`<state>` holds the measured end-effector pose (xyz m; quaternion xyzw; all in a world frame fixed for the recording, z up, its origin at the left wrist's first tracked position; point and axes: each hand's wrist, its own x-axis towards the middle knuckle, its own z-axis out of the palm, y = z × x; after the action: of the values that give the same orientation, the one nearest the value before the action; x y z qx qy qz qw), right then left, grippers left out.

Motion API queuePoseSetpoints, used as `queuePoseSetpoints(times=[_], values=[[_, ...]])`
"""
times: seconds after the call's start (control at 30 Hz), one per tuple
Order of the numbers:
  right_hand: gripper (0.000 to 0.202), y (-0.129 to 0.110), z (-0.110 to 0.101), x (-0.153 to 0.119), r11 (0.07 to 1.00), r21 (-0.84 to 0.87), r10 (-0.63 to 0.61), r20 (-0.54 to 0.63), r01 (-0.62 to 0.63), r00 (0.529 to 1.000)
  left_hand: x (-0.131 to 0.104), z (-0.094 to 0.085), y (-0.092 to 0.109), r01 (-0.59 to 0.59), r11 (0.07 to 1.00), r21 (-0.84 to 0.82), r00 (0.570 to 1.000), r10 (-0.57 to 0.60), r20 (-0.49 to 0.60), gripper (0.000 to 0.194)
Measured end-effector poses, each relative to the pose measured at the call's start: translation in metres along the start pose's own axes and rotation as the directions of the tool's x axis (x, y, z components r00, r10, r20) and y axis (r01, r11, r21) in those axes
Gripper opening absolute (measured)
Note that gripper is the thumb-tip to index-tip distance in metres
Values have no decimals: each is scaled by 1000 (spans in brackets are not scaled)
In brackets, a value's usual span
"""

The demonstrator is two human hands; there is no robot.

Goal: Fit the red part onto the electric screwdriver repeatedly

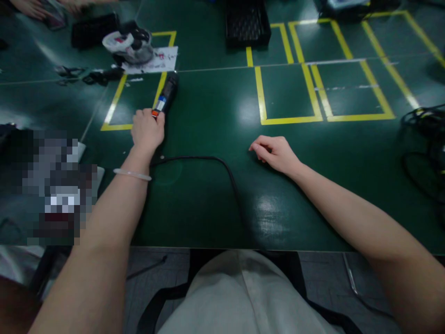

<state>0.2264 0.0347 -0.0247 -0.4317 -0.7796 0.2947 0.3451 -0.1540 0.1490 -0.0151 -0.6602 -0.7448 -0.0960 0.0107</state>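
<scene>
My left hand [149,127] is closed round the near end of a dark handheld tool [168,90] with an orange part and a blue-and-white label. The tool points away from me, beside a yellow tape outline at the left. A black cable [208,157] runs from near my left wrist across the green table [208,204] and down toward its front edge. My right hand [273,150] rests on the table right of the cable, fingers curled together, with nothing visible in them.
A white and grey bundle [130,46] lies on a marked paper sheet [163,60] at the back left. A black tray [247,23] stands at the back. Coiled black cables [429,134] lie at the right. Another person's hand [29,8] shows top left.
</scene>
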Motion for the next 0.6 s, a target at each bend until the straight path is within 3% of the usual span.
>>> queuePoseSetpoints(times=[0.27,0.47,0.6], values=[[29,2,0,-1,1000,-12,-10,-4,10,1000,-62,-6,60,-222,975,6,974,222,52,48],[17,-1,5,-2,997,-13,-79,-27,79,996,-106,-12,106,-380,924,-47,919,383,94,44],[27,-10,10,-5,991,-56,-119,8,119,993,-129,-12,131,-488,867,-101,867,495,53,41]])
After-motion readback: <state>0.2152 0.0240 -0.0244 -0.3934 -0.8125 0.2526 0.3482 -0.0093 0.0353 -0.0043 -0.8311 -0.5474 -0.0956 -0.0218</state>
